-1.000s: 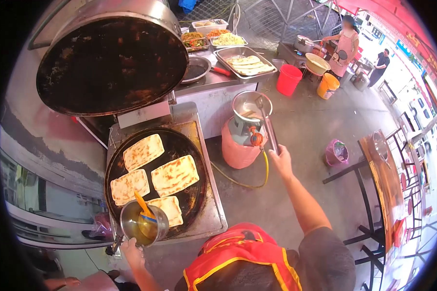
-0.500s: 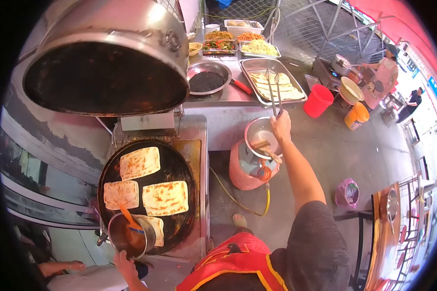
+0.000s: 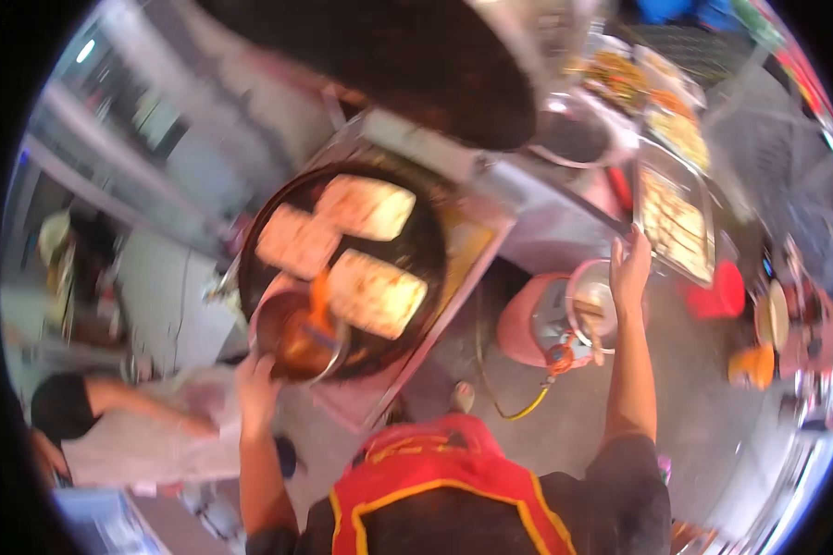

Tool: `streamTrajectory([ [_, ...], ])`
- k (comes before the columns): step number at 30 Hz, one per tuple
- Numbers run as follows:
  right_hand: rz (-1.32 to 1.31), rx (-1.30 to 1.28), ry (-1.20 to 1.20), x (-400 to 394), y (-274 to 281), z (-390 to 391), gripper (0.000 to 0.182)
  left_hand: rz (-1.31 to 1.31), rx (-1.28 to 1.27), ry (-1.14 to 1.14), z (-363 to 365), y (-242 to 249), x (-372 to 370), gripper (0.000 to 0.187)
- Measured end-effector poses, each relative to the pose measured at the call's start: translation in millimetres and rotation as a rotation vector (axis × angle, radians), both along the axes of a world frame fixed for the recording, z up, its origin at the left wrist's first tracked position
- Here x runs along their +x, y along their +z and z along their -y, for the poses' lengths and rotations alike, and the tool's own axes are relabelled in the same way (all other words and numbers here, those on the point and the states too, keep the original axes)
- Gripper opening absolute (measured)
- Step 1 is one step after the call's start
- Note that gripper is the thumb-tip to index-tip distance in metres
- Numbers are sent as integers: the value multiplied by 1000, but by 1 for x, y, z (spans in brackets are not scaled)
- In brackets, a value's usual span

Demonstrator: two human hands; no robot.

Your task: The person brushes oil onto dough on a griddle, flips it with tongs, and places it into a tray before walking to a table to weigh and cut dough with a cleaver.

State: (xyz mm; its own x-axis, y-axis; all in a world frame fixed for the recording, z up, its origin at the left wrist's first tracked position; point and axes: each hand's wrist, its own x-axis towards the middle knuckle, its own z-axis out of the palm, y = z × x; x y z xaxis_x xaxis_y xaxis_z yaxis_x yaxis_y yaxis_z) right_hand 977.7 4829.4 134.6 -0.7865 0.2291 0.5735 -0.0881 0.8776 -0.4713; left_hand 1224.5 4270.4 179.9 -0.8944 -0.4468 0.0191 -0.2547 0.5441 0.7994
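Note:
My left hand [image 3: 257, 388] is closed at the near side of a metal saucepan [image 3: 273, 324], which holds brown-red sauce and an orange-handled tool [image 3: 320, 301]. The saucepan hangs over the near edge of a round black griddle [image 3: 426, 240]. Three rectangular browned flatbreads lie in view there: one at the back [image 3: 366, 205], one at the left [image 3: 298, 242] and one at the right [image 3: 377, 294]. Another is mostly hidden behind the saucepan. My right hand [image 3: 630, 273] grips metal tongs [image 3: 594, 213], blurred, beside a metal tray [image 3: 711, 264] of flatbreads [image 3: 671, 222].
A big dark lid [image 3: 398, 69] hangs over the griddle's back. Below my right hand stands a pink-covered gas cylinder [image 3: 523, 319] with a metal bowl [image 3: 590, 277] on top. Red [image 3: 717, 291] and orange [image 3: 752, 366] buckets stand at the right. Another person's arm [image 3: 153, 407] is at the left.
My view has turned, so the scene sits tilted. The tongs have swung from over the tray toward the left. The saucepan stays in my left hand above the griddle.

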Motion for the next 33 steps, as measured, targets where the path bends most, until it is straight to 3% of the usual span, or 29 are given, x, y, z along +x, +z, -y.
streamTrajectory([
  [1,251,-342,198,16,23,52,42,117,377,248,-23,24,-9,17],
  [2,340,-350,441,27,21,92,40,145,127,169,-34,31,-10,17],
  [3,410,-354,673,36,22,128,38,54,58,125,-41,31,-11,18],
  [5,679,-578,1072,58,32,199,62,23,79,117,-48,22,-13,20],
  [7,753,-468,1258,60,23,250,78,97,200,158,-51,5,-10,23],
  [10,649,-429,1290,69,27,301,68,133,225,131,-57,-6,-5,25],
  [13,231,-56,1242,103,50,317,50,150,243,131,-66,-3,1,25],
  [16,396,181,1384,143,71,324,32,164,158,97,-59,-6,10,22],
  [19,554,94,1408,162,42,339,22,117,-63,-39,-38,-26,18,21],
  [22,312,-119,1371,162,35,352,21,122,-5,18,-19,-19,14,21],
  [24,168,-261,1210,163,68,360,15,86,-47,6,14,-55,15,22],
  [25,247,-384,1124,165,77,365,13,63,-66,-3,30,-69,13,23],
  [26,316,-504,1032,167,80,372,12,95,-28,-23,43,-69,9,23],
  [28,380,-395,942,161,62,397,12,159,44,-73,64,-56,-2,24],
  [29,412,-343,890,164,55,410,12,276,206,-45,66,-25,-7,24],
  [32,401,-761,686,189,62,448,17,216,176,-189,105,-36,-14,23],
  [33,316,-574,617,195,71,459,22,130,50,-257,119,-42,-16,21],
])
